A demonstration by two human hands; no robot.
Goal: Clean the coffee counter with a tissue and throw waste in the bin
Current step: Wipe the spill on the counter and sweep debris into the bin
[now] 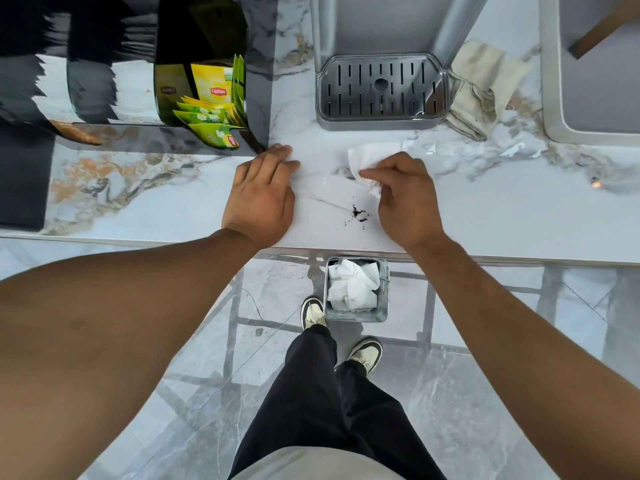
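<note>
So the tissue (367,161) is thin, floppy paper, basically weightless, and it'll tear or ball up if you drag it too hard, especially once it gets damp. Best bet is to bunch it and press down through the middle with the fingertips, not pinch a corner, otherwise it just flaps over the mess.

Right now it's under the right hand (405,199), sticking out past the fingertips on the far side. The fingers are curled and closed on the crumpled near part of it, thumb side pressing it onto the worktop (502,209). The left hand (263,195) holds nothing: it's lying flat, palm down, fingers close together and stretched out on the marble, looks like it's just bracing.

The little pile of dark coffee grounds (358,213) sits between the two hands, closer to the right one, just beside its thumb side and near the worktop's front edge. Grounds are loose and dry looking, so they'll scatter if you swipe fast.

The bin (356,315) is on the floor below and just behind the right hand, almost under the grounds, with used crumpled tissues (351,285) already in it. I'd guess sweeping the grounds toward the edge makes sense.
</note>
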